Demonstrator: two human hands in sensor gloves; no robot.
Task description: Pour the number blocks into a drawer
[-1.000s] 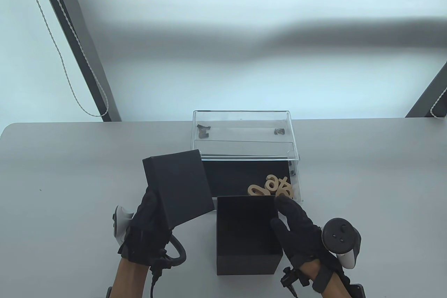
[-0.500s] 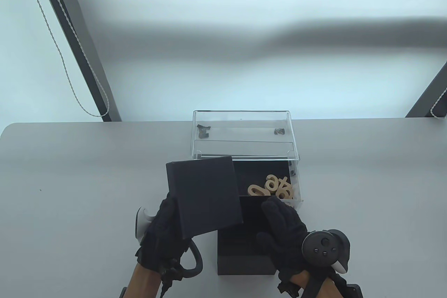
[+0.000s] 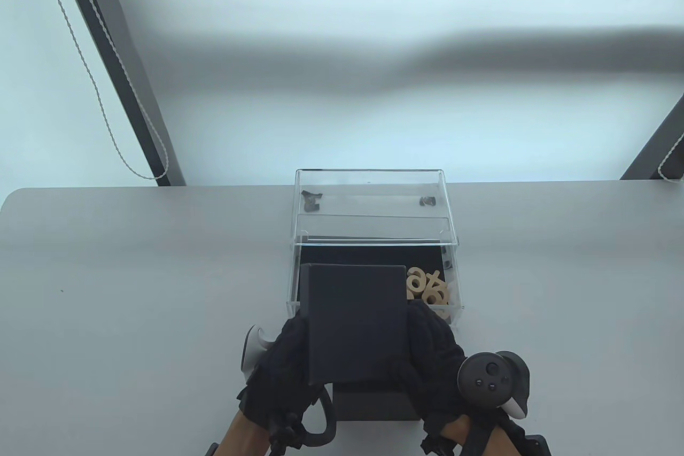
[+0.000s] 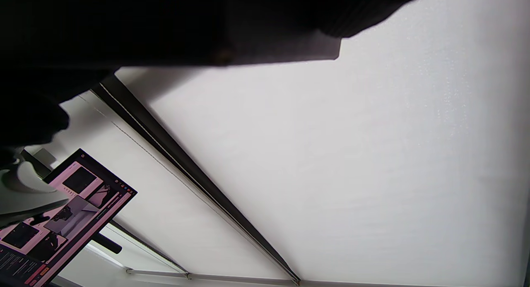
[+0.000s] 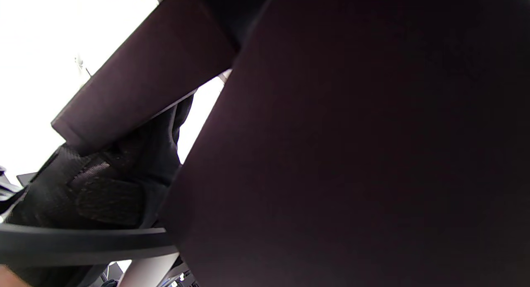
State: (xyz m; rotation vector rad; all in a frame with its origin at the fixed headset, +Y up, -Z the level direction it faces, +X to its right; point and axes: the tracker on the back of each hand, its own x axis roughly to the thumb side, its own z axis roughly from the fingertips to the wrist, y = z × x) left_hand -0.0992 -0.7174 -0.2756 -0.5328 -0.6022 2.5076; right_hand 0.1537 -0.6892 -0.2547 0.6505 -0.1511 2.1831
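Several wooden number blocks [image 3: 427, 287] lie in the right part of the clear drawer [image 3: 293, 285], which is pulled out of its clear case [image 3: 374, 194]. My left hand [image 3: 288, 357] grips the black lid [image 3: 355, 322] by its left edge and holds it flat over the black box [image 3: 374, 407]. My right hand [image 3: 430, 341] holds the box at its right side. Only the box's front wall shows below the lid. In the right wrist view the box wall [image 5: 352, 154] fills the frame, with the lid [image 5: 140, 84] and my left glove [image 5: 103, 183] beyond it.
The grey table [image 3: 133, 274] spreads to both sides of the drawer. The box stands just in front of the drawer's front wall. A monitor [image 4: 62, 212] shows at the lower left of the left wrist view.
My left hand has carried the lid to the right, from beside the box to squarely over it. My right hand has closed in on the box's right side.
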